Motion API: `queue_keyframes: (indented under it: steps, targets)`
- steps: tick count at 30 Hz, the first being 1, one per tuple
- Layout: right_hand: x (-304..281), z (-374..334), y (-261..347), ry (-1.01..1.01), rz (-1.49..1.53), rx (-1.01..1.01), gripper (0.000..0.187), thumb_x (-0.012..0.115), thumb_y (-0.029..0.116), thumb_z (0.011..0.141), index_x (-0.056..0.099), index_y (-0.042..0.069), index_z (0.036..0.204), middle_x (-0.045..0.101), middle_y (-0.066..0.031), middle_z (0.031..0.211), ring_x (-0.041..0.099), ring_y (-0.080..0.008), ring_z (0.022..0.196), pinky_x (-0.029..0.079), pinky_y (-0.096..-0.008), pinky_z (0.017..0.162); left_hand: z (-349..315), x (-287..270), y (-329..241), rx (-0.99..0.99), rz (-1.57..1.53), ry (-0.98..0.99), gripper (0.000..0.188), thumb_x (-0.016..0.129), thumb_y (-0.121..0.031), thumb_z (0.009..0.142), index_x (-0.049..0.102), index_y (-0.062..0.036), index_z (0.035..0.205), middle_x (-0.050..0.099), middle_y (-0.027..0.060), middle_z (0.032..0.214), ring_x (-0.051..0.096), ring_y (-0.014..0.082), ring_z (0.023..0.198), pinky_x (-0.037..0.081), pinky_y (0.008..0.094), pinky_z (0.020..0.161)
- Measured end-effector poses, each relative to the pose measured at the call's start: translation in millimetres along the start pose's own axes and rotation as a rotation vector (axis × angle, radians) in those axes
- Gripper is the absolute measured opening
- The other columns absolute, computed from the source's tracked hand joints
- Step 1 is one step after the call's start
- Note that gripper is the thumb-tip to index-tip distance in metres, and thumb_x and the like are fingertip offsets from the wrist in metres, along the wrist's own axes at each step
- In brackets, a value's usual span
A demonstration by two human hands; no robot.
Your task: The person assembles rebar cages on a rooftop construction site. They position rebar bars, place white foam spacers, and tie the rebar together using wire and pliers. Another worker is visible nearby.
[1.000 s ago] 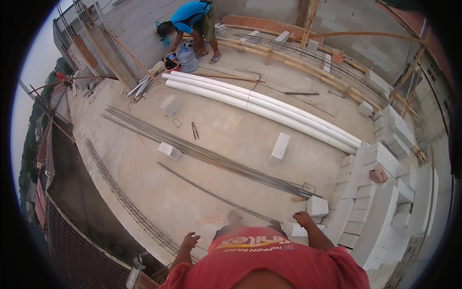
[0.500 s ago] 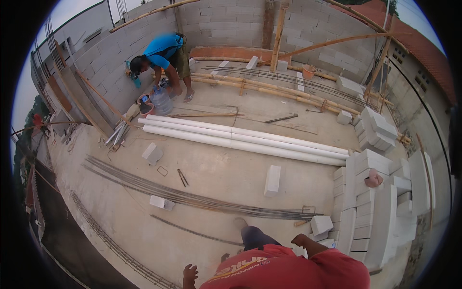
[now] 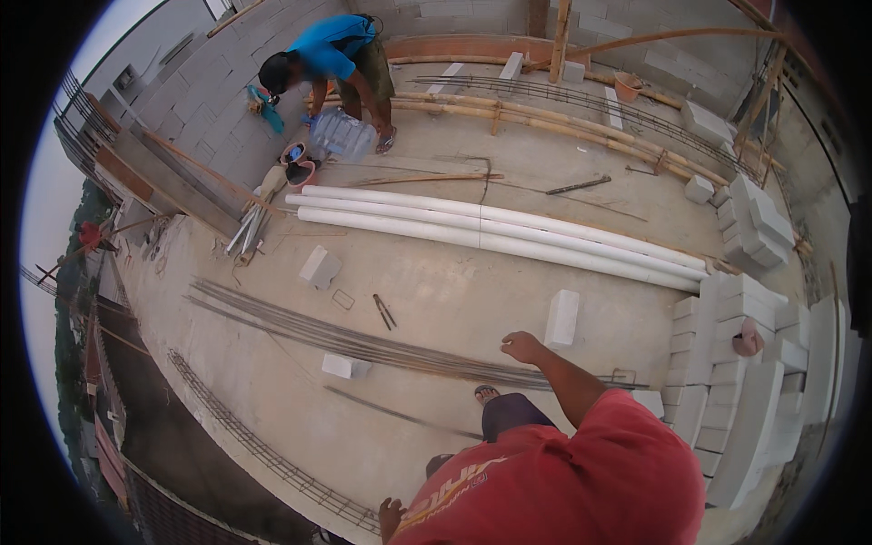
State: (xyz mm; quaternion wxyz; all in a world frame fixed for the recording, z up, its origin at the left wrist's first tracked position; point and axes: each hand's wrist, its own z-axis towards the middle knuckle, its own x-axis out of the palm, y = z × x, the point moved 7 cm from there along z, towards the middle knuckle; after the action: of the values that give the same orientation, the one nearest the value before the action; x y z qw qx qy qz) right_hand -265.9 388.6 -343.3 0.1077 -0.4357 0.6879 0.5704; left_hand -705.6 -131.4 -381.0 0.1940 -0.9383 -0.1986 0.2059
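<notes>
My right hand [image 3: 522, 346] is stretched forward over the concrete floor with its fingers curled in and nothing seen in them. It is nearest to a white block [image 3: 562, 318] and a bundle of thin steel rods [image 3: 363, 343], touching neither. Low at my side hangs my left hand [image 3: 391, 516], fingers a little apart and holding nothing, close to a long rebar cage [image 3: 263, 443] along the floor's edge. One sandalled foot is forward, below the rods. A long-handled hand tool [image 3: 384, 312] lies beyond the rods, beside a bent wire loop [image 3: 342, 300].
White pipes [image 3: 509, 238] lie across the floor ahead. Stacked blocks [image 3: 718, 400] stand at the right; single blocks [image 3: 320, 267] sit about. Behind the pipes a person in blue [image 3: 331, 54] bends over a large clear bottle [image 3: 341, 136] beside buckets [image 3: 298, 165]. Bamboo poles [image 3: 545, 132] run farther back.
My right hand has swung forward and left, and my body has moved ahead, one foot now in front. The co-worker's bottle, upright before, is now tipped sideways in their hands.
</notes>
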Motion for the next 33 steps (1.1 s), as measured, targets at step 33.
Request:
queue_keyframes:
  steps: [33]
  targets:
    - [147,-105,68,0.173,0.258,0.511,0.045,0.061,0.026,0.082,0.058,0.001,0.119,0.064,-0.0126,0.099,0.062,-0.0213,0.075,0.053,-0.0358,0.053,110,-126,-76,0.022,0.104,0.054,0.062,0.066,-0.03,0.08,0.044,-0.0063,0.133,0.062,0.0164,0.107,0.062,0.0279,0.097,0.053,0.04,0.07]
